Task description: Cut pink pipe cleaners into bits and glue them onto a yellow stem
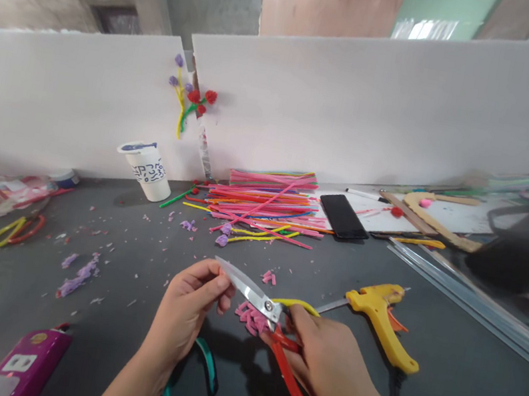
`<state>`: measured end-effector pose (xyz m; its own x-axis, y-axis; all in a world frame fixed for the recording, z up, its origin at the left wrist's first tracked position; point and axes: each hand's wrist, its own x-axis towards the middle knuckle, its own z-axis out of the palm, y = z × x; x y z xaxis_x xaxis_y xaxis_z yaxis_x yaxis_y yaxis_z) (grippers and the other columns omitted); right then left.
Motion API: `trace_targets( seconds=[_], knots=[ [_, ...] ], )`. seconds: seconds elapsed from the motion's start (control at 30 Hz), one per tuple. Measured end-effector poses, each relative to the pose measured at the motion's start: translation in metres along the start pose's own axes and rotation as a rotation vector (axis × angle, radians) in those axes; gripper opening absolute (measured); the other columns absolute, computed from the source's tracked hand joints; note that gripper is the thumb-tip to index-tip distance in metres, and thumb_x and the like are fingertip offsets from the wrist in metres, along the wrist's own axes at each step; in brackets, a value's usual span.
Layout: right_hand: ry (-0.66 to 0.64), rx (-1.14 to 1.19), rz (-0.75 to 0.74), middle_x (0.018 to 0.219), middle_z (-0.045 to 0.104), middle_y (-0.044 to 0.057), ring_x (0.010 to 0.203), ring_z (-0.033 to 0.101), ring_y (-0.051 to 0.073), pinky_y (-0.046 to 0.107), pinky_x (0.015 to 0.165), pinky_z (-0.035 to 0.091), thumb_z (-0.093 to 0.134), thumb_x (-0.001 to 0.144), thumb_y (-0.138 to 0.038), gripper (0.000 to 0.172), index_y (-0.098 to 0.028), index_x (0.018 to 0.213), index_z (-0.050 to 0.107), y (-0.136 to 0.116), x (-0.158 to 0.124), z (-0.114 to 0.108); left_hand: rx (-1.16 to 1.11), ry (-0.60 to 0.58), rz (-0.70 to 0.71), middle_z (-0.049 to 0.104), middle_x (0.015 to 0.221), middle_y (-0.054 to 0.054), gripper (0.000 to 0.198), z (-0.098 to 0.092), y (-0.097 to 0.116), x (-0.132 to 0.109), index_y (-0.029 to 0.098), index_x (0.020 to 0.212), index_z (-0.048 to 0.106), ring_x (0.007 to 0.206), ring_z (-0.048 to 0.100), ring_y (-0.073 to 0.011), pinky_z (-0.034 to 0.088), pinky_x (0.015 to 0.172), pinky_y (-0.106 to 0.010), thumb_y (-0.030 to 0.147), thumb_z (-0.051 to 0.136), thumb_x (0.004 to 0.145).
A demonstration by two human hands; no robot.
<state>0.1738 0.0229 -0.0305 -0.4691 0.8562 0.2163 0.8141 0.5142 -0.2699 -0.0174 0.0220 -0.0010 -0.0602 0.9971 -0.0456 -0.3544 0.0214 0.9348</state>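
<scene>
My right hand (pixel 324 357) grips a pair of scissors (pixel 249 288) with red and yellow handles, its blades pointing up and left. The tips reach the fingertips of my left hand (pixel 196 301), whose thumb and forefinger are pinched together. What they hold is too small to make out. Below the blades lies a small heap of cut pink pieces (pixel 250 318), and a few more pink pieces (pixel 269 278) lie just beyond. Teal-handled pliers (pixel 206 365) are partly hidden behind my left wrist. A yellow glue gun (pixel 381 315) rests to the right of my right hand.
Behind my hands lies a pile of coloured pipe cleaners (pixel 263 204), beside a black phone (pixel 343 216). A paper cup (pixel 147 172) stands by the white partition (pixel 360 112). At left are a purple box (pixel 33 359), red-and-yellow scissors (pixel 15 233) and purple scraps (pixel 79 276). Clear sticks (pixel 469 307) lie right.
</scene>
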Motion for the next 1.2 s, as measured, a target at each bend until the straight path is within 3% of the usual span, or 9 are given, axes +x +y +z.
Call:
trace_targets(
  seconds=[0.2,0.4,0.57,0.8,0.9,1.07,1.2],
  knots=[
    [-0.007,0.361,0.253,0.054,0.054,-0.003,0.048,0.050,0.014,0.022,0.046,0.031,0.052,0.072,-0.050,0.030,-0.022,0.066,0.045,-0.010,0.012,-0.009,-0.038,-0.065,-0.099,0.057,0.060,0.002,0.009,0.003,-0.003,0.001,0.014,0.071,0.057,0.047,0.049,-0.0045,0.037,0.044,-0.014,0.020,0.061,0.073],
    [-0.106,1.098,0.361,0.049,0.044,-0.007,0.042,0.041,0.007,0.018,0.041,0.032,0.049,0.073,-0.032,0.014,-0.019,0.072,0.045,-0.019,0.019,-0.014,0.013,-0.254,-0.344,0.057,0.055,0.000,0.011,0.010,-0.014,-0.004,0.012,0.070,0.058,0.040,0.047,-0.0042,0.036,0.041,-0.015,0.021,0.063,0.072],
    [-0.146,1.447,0.328,0.051,0.049,-0.008,0.036,0.041,0.005,0.017,0.038,0.034,0.052,0.073,-0.034,0.017,-0.018,0.077,0.048,-0.017,0.016,-0.007,0.054,-0.381,-0.448,0.056,0.054,0.000,0.012,0.013,-0.017,-0.007,0.012,0.065,0.059,0.039,0.047,-0.0037,0.034,0.038,-0.014,0.021,0.064,0.070],
    [-0.240,1.389,0.324,0.039,0.042,-0.011,0.032,0.038,0.005,0.019,0.042,0.040,0.051,0.073,-0.033,0.016,-0.019,0.070,0.044,-0.016,0.016,-0.012,0.140,-0.408,-0.483,0.056,0.054,0.000,0.013,0.013,-0.019,-0.008,0.012,0.064,0.060,0.038,0.047,-0.0042,0.036,0.039,-0.015,0.023,0.064,0.069],
    [-0.213,1.327,0.365,0.039,0.042,-0.011,0.031,0.038,0.005,0.018,0.038,0.036,0.049,0.073,-0.032,0.014,-0.019,0.071,0.044,-0.018,0.017,-0.012,0.180,-0.380,-0.457,0.056,0.054,0.001,0.013,0.014,-0.019,-0.007,0.013,0.066,0.060,0.039,0.047,-0.0044,0.036,0.040,-0.015,0.025,0.063,0.069],
    [-0.126,1.171,0.484,0.040,0.040,-0.011,0.032,0.039,0.006,0.016,0.034,0.030,0.049,0.071,-0.030,0.012,-0.019,0.068,0.044,-0.023,0.020,-0.009,0.373,-0.231,-0.278,0.055,0.056,0.001,0.013,0.017,-0.021,-0.005,0.014,0.065,0.059,0.043,0.048,-0.0073,0.038,0.043,-0.018,0.026,0.063,0.068],
    [-0.115,1.101,0.503,0.041,0.041,-0.009,0.033,0.041,0.007,0.016,0.032,0.029,0.048,0.072,-0.030,0.012,-0.020,0.068,0.043,-0.024,0.020,-0.006,0.512,-0.187,-0.117,0.052,0.054,0.002,0.008,0.019,-0.027,-0.008,0.016,0.064,0.060,0.045,0.045,-0.0084,0.035,0.043,-0.019,0.022,0.061,0.068]
  ],
)
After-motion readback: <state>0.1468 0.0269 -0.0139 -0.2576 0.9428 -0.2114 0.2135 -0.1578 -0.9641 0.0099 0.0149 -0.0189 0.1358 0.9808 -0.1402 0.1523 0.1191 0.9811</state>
